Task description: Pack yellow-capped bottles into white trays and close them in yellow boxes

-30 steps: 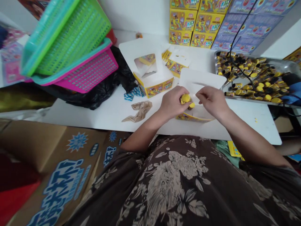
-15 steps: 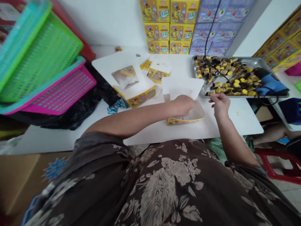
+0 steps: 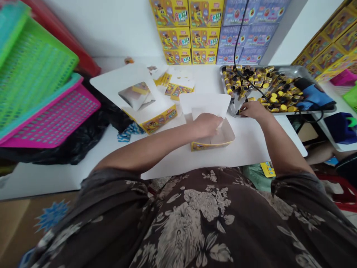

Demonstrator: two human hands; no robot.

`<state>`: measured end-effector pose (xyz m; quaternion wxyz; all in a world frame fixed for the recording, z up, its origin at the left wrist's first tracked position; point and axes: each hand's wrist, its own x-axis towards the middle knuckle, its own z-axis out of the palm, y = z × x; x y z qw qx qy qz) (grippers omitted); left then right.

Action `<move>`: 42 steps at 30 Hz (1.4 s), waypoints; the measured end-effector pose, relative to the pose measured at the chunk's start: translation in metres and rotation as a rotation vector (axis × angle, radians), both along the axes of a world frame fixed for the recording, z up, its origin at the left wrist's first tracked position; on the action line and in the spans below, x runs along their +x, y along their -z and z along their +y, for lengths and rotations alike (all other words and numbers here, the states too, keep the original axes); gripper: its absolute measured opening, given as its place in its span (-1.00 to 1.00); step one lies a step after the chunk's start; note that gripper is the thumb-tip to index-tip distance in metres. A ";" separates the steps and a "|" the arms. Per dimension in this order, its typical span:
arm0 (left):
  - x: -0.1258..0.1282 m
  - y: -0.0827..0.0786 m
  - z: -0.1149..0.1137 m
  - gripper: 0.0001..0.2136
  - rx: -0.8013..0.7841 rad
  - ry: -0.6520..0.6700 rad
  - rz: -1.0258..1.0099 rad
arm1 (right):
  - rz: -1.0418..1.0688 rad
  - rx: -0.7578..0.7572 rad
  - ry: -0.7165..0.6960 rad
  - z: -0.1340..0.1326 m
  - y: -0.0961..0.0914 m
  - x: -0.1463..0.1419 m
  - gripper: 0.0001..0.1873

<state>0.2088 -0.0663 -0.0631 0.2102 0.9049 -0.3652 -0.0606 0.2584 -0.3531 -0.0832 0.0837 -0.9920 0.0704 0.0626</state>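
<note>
The right hand (image 3: 252, 110) has reached the steel tray (image 3: 306, 67) at right, grip unclear, while the left hand (image 3: 206, 125), grip hidden, stays at the yellow carton (image 3: 202, 146).

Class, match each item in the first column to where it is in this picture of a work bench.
Items:
1. left hand
2. right hand
3. pink basket
4. lilac cartons

Places:
A. at the edge of the steel tray
B. stacked against the wall
C. at the white card in the open yellow carton
D. under the green basket

Pairs: 1-C; 2-A; 3-D; 4-B
</note>
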 end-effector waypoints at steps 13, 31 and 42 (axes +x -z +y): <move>-0.047 0.048 0.100 -0.53 -1.080 -0.745 0.052 | -0.443 0.802 -0.271 0.028 -0.041 -0.077 -0.53; -0.033 0.074 0.067 -0.62 -1.274 -0.415 0.431 | -0.127 -0.440 -0.841 0.123 -0.030 -0.095 -0.74; -0.047 0.081 0.074 -0.54 -1.285 -0.504 0.350 | -0.479 -0.102 -0.389 0.062 -0.028 -0.080 -0.65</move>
